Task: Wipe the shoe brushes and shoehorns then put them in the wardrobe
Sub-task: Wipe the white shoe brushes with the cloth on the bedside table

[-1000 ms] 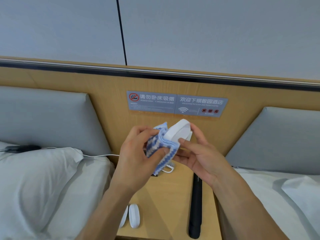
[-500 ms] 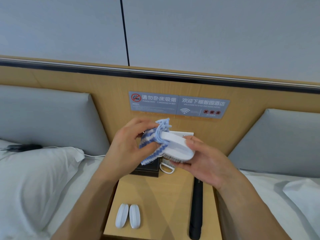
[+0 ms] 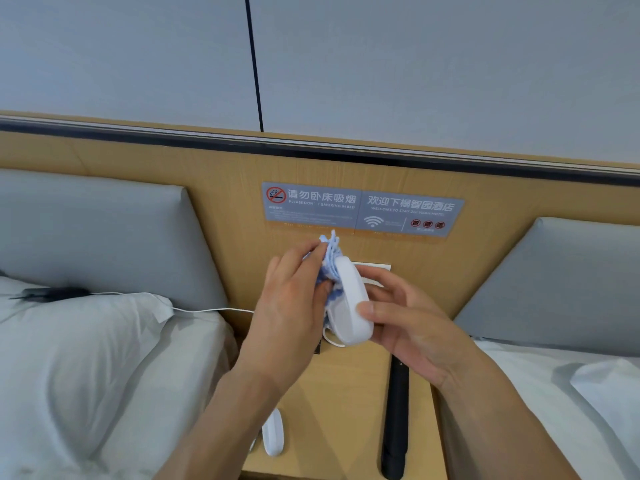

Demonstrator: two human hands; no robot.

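My right hand [image 3: 408, 323] grips a white oval shoe brush [image 3: 351, 306] above the bedside table, its smooth back turned toward me and standing almost on edge. My left hand [image 3: 287, 303] pinches a bunched blue-and-white cloth [image 3: 330, 258] and presses it against the brush's left side. A long black shoehorn [image 3: 394, 417] lies along the right side of the wooden bedside table [image 3: 339, 403]. A white brush [image 3: 273, 433] lies near the table's front left, a second one beside it mostly hidden behind my left forearm.
A bed with a white pillow [image 3: 69, 358] lies at left, another bed [image 3: 561, 410] at right. A white cable [image 3: 207, 309] runs across the left bed. Grey signs [image 3: 362, 209] hang on the wooden headboard, and a white socket plate [image 3: 377, 268] sits behind the hands.
The right hand has turned the brush from lying flat to standing nearly on edge. The left hand's cloth has shifted up along its left side. The view has dropped slightly.
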